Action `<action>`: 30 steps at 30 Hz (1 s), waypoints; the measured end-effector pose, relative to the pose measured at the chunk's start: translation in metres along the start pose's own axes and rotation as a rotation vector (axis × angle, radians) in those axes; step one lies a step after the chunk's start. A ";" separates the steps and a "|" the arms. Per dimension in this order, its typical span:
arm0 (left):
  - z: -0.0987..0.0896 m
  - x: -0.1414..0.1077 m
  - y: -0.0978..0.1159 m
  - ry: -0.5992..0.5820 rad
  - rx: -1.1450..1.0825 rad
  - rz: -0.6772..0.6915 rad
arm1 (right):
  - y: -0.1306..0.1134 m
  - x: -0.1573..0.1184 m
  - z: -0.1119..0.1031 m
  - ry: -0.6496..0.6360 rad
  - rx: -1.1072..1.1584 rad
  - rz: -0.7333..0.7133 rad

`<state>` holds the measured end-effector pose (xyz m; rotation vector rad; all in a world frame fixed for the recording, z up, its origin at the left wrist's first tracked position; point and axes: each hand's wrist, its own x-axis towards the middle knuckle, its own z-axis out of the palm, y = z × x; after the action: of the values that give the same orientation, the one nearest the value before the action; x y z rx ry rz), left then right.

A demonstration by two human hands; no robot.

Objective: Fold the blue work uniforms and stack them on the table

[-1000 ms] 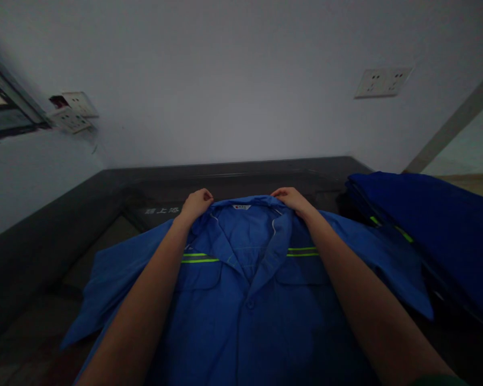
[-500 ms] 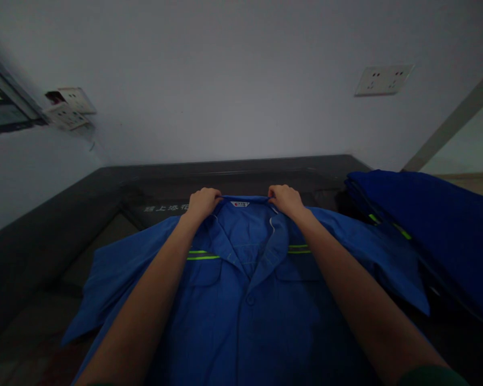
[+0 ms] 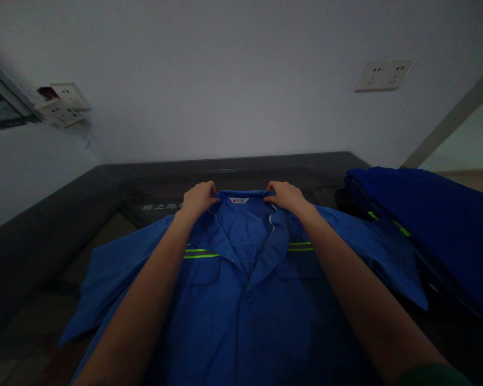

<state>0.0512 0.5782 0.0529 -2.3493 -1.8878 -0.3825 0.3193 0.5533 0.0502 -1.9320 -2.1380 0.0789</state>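
Shifted slightly left in the frame since half a second ago: left hand [image 3: 199,197]. Noted underneath: dark surface [image 3: 241,179] against a pale wall [image 3: 225,80], with sockets [image 3: 385,75] at upper right and more at upper left. Legible on the surface, left of center: white characters [image 3: 159,207] "上添", adjoining ones unclear or hand-covered. Inside the collar [image 3: 243,192]: white label [image 3: 239,200], red mark, lettering too small to read. Laid out at lower center: blue jacket [image 3: 215,321], open-necked, sleeves spread, lime stripes [image 3: 201,253] across the chest, flap pockets [image 3: 204,272], button [image 3: 249,297] fastened. Grip of left hand and right hand [image 3: 285,195]: pinched on the collar.
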 end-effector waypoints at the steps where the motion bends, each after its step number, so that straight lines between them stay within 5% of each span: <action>1: 0.000 0.000 -0.001 -0.009 0.001 -0.034 | 0.001 0.000 0.000 -0.015 -0.011 0.013; 12: -0.006 0.004 -0.009 -0.047 -0.072 0.029 | 0.008 0.005 0.002 -0.033 -0.023 0.030; 20: -0.009 0.006 -0.026 -0.245 -0.354 -0.195 | 0.032 0.010 0.000 -0.257 0.153 0.085; 25: -0.009 0.004 -0.034 -0.301 -0.643 -0.311 | 0.035 0.011 -0.002 -0.265 0.243 0.087; 30: -0.004 0.002 -0.034 -0.304 -0.735 -0.273 | 0.034 0.013 0.000 -0.257 0.202 0.065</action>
<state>0.0180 0.5867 0.0547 -2.6815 -2.5682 -0.9320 0.3515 0.5703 0.0452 -1.9607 -2.1220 0.5618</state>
